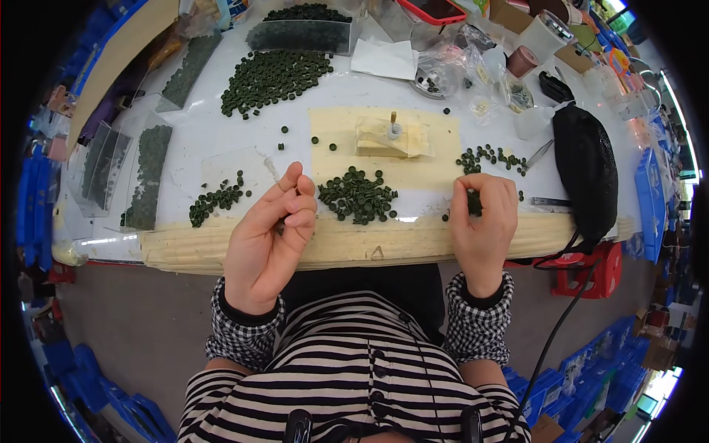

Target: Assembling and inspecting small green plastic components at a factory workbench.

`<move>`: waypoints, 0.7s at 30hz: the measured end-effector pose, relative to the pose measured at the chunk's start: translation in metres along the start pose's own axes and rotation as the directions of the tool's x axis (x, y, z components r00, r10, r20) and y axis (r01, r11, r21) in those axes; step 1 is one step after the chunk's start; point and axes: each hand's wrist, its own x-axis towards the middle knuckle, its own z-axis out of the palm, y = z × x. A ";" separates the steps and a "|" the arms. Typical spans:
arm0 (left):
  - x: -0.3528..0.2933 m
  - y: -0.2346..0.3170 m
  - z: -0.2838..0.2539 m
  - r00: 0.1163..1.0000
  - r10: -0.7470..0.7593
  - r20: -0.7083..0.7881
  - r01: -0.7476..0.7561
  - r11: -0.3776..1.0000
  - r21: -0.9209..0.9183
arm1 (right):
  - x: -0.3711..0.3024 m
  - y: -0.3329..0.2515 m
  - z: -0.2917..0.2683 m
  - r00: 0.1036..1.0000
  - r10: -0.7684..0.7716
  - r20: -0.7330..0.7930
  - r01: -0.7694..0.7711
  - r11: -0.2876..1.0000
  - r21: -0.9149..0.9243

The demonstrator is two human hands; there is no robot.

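My left hand point(267, 240) is raised over the table's front edge, palm turned up, thumb and fingertips pinched together. Something small and dark shows at the fingertips, too small to make out. To its right lies a heap of small dark green round pieces point(357, 195); a smaller cluster of the same pieces point(214, 204) is on its left. My right hand point(485, 229) rests at the table's right front, fingers curled down over a few green pieces point(473, 201). Whether its fingertips grip one is hidden. A loose group of green pieces point(487, 155) lies just beyond it.
A taped block with an upright pin point(394, 129) stands mid-table on yellowish tape. Behind are a big spread of green pieces point(273, 77), a clear box point(299, 35) and white tissue point(384, 59). Clear trays point(148, 177) stand left; a black pouch point(586, 166) and tweezers point(540, 153) lie right.
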 end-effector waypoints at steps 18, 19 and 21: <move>0.003 -0.015 -0.020 0.948 -0.124 0.292 0.028 0.950 0.311 | -0.013 -0.013 0.001 0.993 0.117 -0.022 -0.106 0.952 0.288; 0.003 -0.015 -0.021 0.943 -0.127 0.309 0.029 0.952 0.303 | -0.015 -0.013 0.001 0.988 0.153 0.003 -0.145 0.930 0.337; 0.002 -0.017 -0.019 0.948 -0.154 0.278 0.070 0.954 0.290 | -0.018 -0.013 0.001 0.974 0.220 0.058 -0.223 0.876 0.428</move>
